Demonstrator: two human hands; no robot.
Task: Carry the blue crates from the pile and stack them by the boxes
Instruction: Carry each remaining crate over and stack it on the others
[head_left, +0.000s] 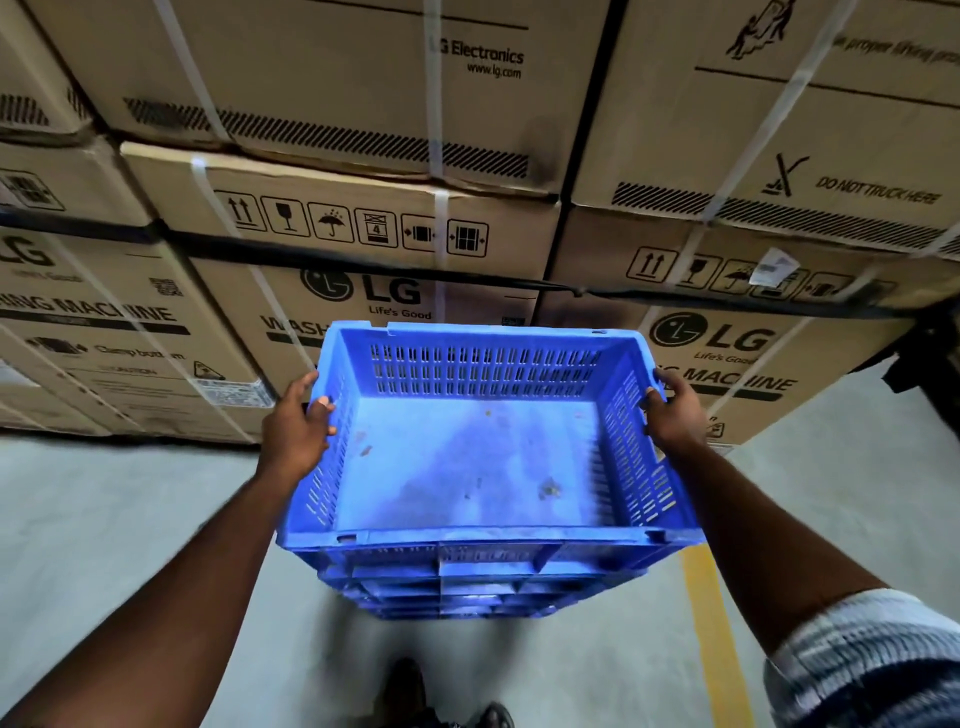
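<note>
An empty blue crate (467, 457) with slotted walls fills the middle of the head view, its open top facing me. My left hand (296, 426) grips its left rim and my right hand (675, 415) grips its right rim. More blue crates (467, 587) sit stacked directly beneath it; I cannot tell whether the held crate rests on them or hangs just above. The stack stands right in front of a wall of brown cardboard boxes (363, 234) marked as washing machines.
The cardboard boxes rise in stacked rows across the whole background. Grey concrete floor (104, 519) spreads left and right of the crates. A yellow floor line (711, 623) runs along the right of the stack. My shoes (441, 701) show at the bottom edge.
</note>
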